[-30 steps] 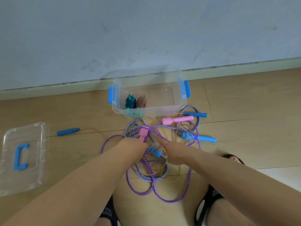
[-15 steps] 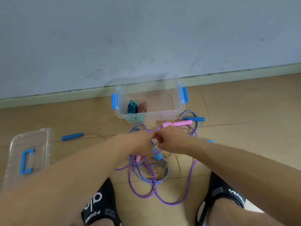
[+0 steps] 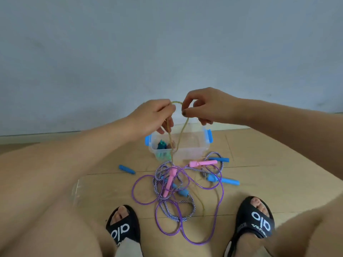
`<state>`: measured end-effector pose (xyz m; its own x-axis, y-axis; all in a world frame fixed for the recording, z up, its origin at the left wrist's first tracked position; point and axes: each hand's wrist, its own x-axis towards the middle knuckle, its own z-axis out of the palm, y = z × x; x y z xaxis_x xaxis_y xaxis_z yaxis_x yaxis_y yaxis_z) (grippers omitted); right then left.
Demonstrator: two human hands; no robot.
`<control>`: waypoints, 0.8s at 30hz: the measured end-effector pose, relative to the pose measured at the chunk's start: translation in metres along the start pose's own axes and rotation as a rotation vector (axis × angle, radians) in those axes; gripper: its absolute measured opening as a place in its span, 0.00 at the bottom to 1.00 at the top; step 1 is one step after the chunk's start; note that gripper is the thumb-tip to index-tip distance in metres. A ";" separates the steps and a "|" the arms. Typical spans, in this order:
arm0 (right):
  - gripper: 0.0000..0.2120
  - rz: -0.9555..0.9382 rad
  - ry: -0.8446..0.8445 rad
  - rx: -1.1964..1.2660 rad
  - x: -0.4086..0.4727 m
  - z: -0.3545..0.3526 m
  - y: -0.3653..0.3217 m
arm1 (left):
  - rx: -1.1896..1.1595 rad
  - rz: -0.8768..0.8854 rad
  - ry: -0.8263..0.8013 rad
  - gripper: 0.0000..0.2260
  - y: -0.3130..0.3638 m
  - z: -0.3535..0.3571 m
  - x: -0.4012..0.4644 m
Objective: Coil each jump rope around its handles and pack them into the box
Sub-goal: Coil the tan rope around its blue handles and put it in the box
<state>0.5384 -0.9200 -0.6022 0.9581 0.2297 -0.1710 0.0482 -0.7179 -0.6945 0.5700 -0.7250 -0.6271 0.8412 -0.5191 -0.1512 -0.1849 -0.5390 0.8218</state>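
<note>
My left hand (image 3: 155,115) and my right hand (image 3: 203,106) are raised together in front of the wall, each pinching a thin yellow-green rope (image 3: 182,129) that loops between them and hangs down to the floor. Below lies a tangle of ropes: a purple rope (image 3: 185,236) with pink handles (image 3: 169,180), a blue-and-white braided rope (image 3: 182,217), and blue handles (image 3: 225,180). The clear box (image 3: 194,151) with blue latches stands behind the tangle, holding two coiled ropes (image 3: 163,145).
A lone blue handle (image 3: 126,169) lies left of the tangle. The clear lid (image 3: 78,193) shows partly behind my left forearm. My feet in black slippers (image 3: 123,226) (image 3: 257,219) flank the pile on the wooden floor. A grey wall rises behind the box.
Both hands rose from the pile on the floor, lifting a loop of the yellow-green rope up in front of the wall. The view tilted, showing both slippers.
</note>
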 end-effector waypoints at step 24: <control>0.14 0.105 0.009 0.031 0.008 0.010 -0.004 | -1.120 0.150 0.534 0.11 0.050 -0.045 0.006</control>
<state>0.5433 -0.9085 -0.6073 0.9600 0.1484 -0.2373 -0.0607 -0.7172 -0.6942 0.5888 -0.7255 -0.5619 0.9986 -0.0513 0.0107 0.0163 0.4983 0.8668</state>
